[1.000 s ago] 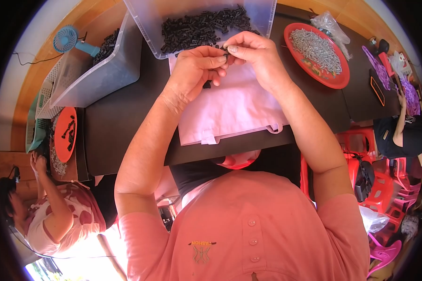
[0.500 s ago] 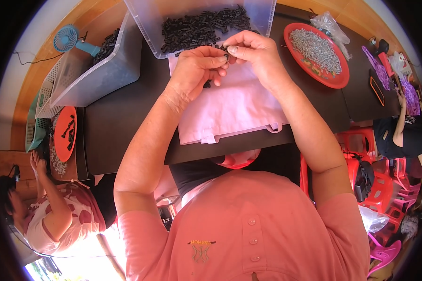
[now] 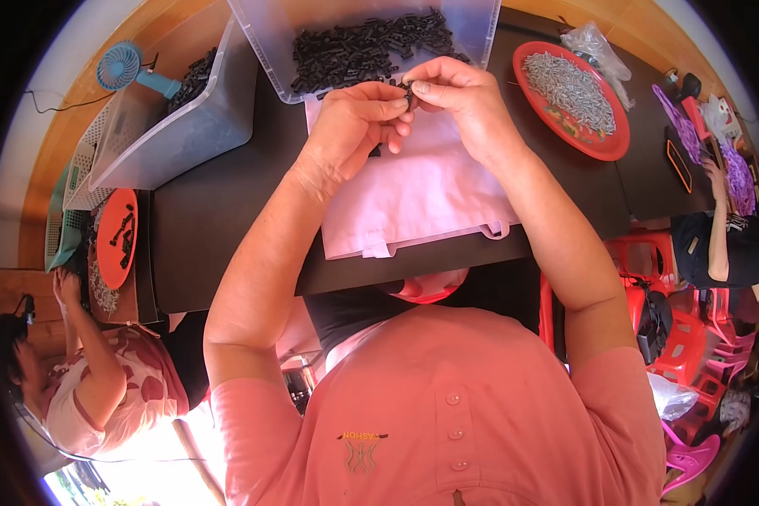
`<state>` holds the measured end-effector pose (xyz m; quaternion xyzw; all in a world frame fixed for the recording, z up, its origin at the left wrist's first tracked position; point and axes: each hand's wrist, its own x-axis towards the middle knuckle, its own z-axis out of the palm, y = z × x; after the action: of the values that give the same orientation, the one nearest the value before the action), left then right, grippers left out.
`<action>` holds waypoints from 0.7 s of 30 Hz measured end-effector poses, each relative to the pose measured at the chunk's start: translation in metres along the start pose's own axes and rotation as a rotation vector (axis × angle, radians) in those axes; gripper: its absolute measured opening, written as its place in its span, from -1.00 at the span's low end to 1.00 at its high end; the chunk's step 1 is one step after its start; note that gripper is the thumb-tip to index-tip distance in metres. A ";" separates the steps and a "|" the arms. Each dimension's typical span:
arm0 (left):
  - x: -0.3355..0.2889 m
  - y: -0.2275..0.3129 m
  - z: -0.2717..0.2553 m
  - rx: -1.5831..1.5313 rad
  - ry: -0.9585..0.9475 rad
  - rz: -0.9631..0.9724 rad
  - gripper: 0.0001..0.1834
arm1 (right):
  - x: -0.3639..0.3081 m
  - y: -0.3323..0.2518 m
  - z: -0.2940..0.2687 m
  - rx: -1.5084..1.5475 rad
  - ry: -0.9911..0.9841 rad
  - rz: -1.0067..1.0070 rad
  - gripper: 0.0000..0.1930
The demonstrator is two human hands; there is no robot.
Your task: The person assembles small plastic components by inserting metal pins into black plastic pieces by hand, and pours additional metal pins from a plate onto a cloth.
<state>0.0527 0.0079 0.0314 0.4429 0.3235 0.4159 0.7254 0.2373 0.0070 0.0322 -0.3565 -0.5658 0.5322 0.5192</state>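
Observation:
Both my hands meet over a pink cloth bag (image 3: 430, 202) laid on the dark table. Between them is a small black plastic part (image 3: 410, 94), mostly covered by fingertips. Thumb and fingers of my left hand (image 3: 358, 126) are closed on it. My right hand (image 3: 460, 97) pinches the same part from the other side. A further black piece (image 3: 375, 152) shows just under my left fingers, by the cloth. Beyond my hands, a clear plastic bin (image 3: 266, 63) holds a heap of black plastic parts (image 3: 371, 46).
Right of my hands, a red plate (image 3: 576, 145) bears many silver screws (image 3: 569, 88), beside a clear plastic bag (image 3: 597, 55). On the left are another bin (image 3: 185, 135), a small blue fan (image 3: 120, 67) and an orange plate (image 3: 115, 240) with black parts. Other people sit at both sides.
My hands stay nearly in place, the fingers shifting slightly around the black part. The co-worker's arm on the right has moved a little.

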 end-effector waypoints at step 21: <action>-0.002 0.001 0.005 0.077 0.065 0.040 -0.86 | -0.001 0.007 0.007 -0.168 0.053 -0.132 -0.91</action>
<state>0.0561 0.0043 0.0345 0.4630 0.3536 0.4320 0.6885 0.2298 0.0060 0.0257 -0.3748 -0.6167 0.4381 0.5360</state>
